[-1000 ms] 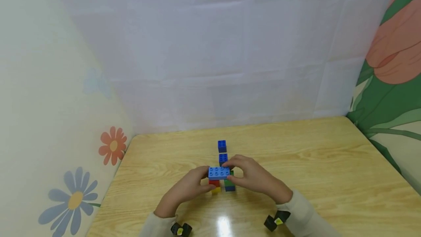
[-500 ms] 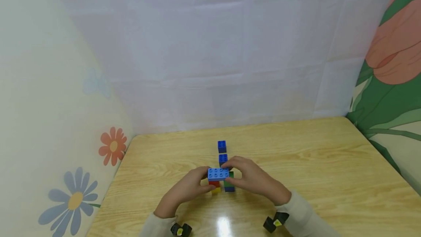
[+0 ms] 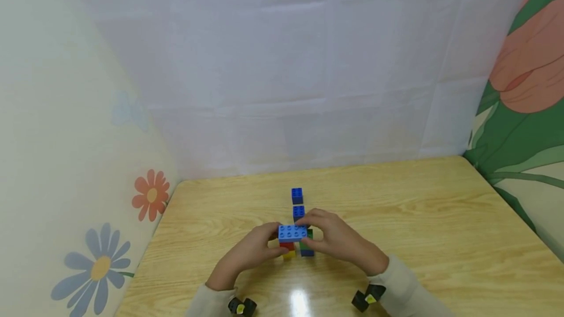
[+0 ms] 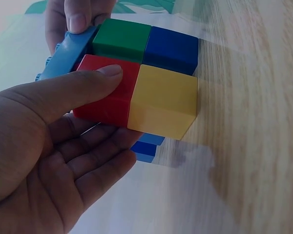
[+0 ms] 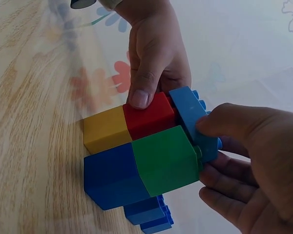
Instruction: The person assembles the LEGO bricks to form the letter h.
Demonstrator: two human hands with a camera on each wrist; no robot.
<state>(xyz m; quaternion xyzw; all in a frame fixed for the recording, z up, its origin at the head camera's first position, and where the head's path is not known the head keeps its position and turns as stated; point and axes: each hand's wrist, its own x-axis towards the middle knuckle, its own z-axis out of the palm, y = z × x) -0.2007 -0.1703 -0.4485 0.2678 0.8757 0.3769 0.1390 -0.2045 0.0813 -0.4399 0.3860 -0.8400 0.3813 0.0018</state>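
Observation:
A light blue eight-stud building brick (image 3: 293, 233) lies across the tops of two small stacks. My right hand (image 3: 338, 239) pinches its right end between thumb and fingers. Below its left part is a red brick (image 4: 105, 90) on a yellow brick (image 4: 163, 97); my left hand (image 3: 253, 249) grips the red one, thumb in front and fingers behind. The other stack is a green brick (image 5: 166, 158) on a dark blue brick (image 5: 112, 173). In the right wrist view, a stud of the green brick shows beside the light blue brick, which looks slightly tilted.
Behind the stacks stand two small blue bricks (image 3: 297, 195), one behind the other. Everything is on a wood-grain table (image 3: 396, 199). A white sheet (image 3: 282, 87) hangs at its far edge, with a flower-painted wall (image 3: 101, 160) on the left.
The light blue brick has shifted slightly left and toward the person, and my right hand has moved a little left with it. My left hand keeps its hold on the red brick.

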